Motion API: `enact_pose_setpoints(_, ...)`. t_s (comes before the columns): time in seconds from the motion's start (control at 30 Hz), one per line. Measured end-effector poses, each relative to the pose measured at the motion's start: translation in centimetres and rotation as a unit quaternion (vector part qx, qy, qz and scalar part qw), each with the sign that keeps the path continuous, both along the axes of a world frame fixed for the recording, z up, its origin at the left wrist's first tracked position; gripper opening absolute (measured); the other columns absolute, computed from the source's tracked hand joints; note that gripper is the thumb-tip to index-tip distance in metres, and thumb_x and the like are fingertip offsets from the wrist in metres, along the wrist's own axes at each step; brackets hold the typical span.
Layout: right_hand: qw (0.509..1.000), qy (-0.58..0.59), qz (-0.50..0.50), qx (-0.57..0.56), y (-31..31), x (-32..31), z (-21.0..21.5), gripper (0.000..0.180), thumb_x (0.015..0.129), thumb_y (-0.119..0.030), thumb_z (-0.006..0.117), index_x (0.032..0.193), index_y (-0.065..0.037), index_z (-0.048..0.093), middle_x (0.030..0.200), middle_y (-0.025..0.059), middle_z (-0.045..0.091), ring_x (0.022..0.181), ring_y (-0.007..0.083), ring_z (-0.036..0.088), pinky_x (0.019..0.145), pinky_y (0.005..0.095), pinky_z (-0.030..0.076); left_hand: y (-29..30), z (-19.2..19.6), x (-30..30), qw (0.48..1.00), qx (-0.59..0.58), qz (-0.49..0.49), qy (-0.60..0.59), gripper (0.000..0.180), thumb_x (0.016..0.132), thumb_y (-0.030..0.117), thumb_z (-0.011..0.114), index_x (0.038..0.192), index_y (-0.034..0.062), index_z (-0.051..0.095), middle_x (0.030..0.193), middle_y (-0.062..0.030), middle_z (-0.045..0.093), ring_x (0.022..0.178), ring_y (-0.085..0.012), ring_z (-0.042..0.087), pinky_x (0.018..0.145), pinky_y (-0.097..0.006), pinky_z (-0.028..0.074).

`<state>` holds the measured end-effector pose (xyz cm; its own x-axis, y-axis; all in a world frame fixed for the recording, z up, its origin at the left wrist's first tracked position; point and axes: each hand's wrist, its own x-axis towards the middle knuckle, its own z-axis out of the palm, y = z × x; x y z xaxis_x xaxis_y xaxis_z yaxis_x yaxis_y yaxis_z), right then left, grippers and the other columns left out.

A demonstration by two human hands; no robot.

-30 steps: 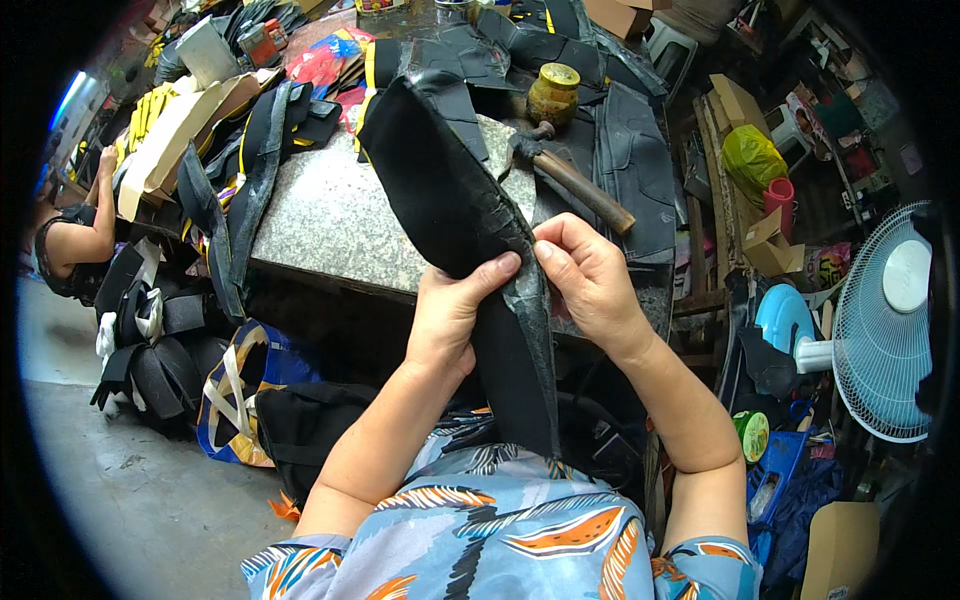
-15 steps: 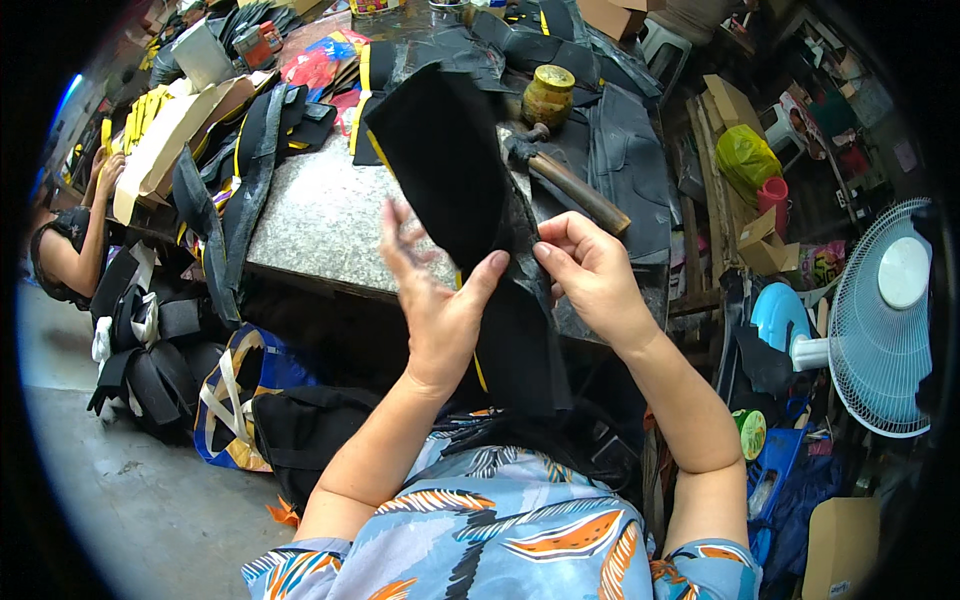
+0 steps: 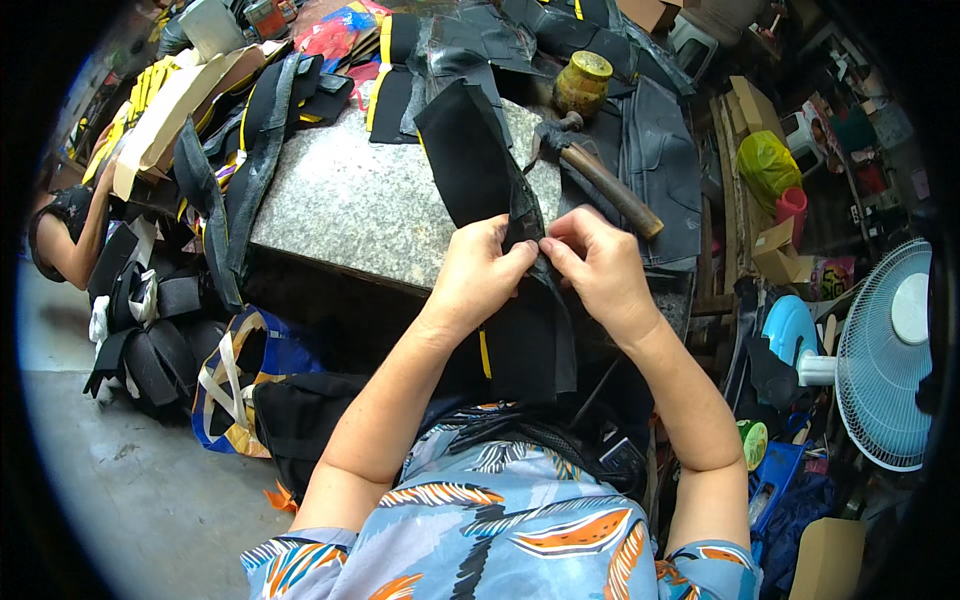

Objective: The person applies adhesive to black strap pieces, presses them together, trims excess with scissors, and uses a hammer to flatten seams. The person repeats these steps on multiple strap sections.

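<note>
A long black fabric piece (image 3: 470,160) with a bit of yellow edging hangs across the front of the stone-topped table. My left hand (image 3: 482,272) is closed on its middle, thumb on top. My right hand (image 3: 595,262) pinches the right-hand edge of the same piece, its fingertips close to my left thumb. Below my hands the lower half of the piece drops toward my lap. Just beyond lies a hammer (image 3: 610,190) with a wooden handle, beside a yellow-brown jar (image 3: 582,84).
Stacked black pieces (image 3: 660,170) cover the table's right side, and more black strips (image 3: 262,160) hang over its left edge. The speckled stone slab (image 3: 350,200) lies between. A fan (image 3: 885,350) stands at right, a bag (image 3: 240,385) at lower left. Another person's arm (image 3: 85,235) shows far left.
My left fingers, spread before, have closed on the black fabric piece. Its upper part has swung lower and flatter. The view has shifted slightly.
</note>
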<state>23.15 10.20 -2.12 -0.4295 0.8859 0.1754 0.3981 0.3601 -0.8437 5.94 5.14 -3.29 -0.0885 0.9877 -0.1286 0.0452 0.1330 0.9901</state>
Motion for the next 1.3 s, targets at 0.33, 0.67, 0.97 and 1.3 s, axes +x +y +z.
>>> enact_pose_setpoints(0.33, 0.995, -0.055, 0.084, -0.004, 1.3, 0.3, 1.6, 0.012, 0.092, -0.007, 0.068, 0.097, 0.004, 0.070, 0.074, 0.0049, 0.069, 0.066, 0.0087, 0.065, 0.058, 0.0255, 0.052, 0.3, 0.0, 0.2, 1.000, -0.007, -0.011, -0.002, 0.021, 0.092, 0.014, 0.063, 0.097, -0.0053, 0.068, 0.065, -0.0042, 0.063, 0.053, -0.0098, 0.060, 0.051, -0.026, 0.049)
enact_pose_setpoints(0.67, 0.986, -0.051, 0.067, 0.145, 2.1, -1.1, -0.3, 0.008, 0.082, -0.004, 0.062, 0.079, 0.004, 0.061, 0.072, 0.0236, 0.063, 0.066, 0.0396, 0.065, 0.063, 0.0416, 0.052, 0.4, -1.3, 0.2, 1.000, 0.016, -0.009, -0.008, 0.014, 0.094, 0.015, 0.064, 0.097, 0.0020, 0.069, 0.070, 0.0020, 0.062, 0.054, -0.0048, 0.057, 0.049, -0.020, 0.044)
enact_pose_setpoints(0.97, 0.919, 0.167, 0.014, -0.356, 2.1, 0.1, 1.1, 0.016, 0.098, -0.016, 0.066, 0.103, -0.001, 0.065, 0.084, 0.0014, 0.067, 0.067, 0.0055, 0.062, 0.060, 0.0210, 0.055, 0.5, -0.5, -0.2, 0.995, -0.024, -0.003, -0.097, 0.015, 0.094, 0.018, 0.063, 0.099, 0.0043, 0.066, 0.076, -0.0013, 0.067, 0.055, -0.0065, 0.059, 0.050, -0.020, 0.046)
enact_pose_setpoints(1.3, 0.983, 0.024, 0.092, -0.159, 1.3, 0.2, 1.6, 0.012, 0.094, -0.008, 0.066, 0.091, 0.003, 0.067, 0.071, 0.0018, 0.065, 0.060, 0.0066, 0.062, 0.050, 0.0234, 0.053, 0.2, -0.7, -0.4, 0.999, -0.005, -0.043, -0.025, 0.020, 0.095, 0.022, 0.068, 0.098, 0.0016, 0.066, 0.073, 0.0000, 0.064, 0.060, -0.0059, 0.059, 0.053, -0.023, 0.047)
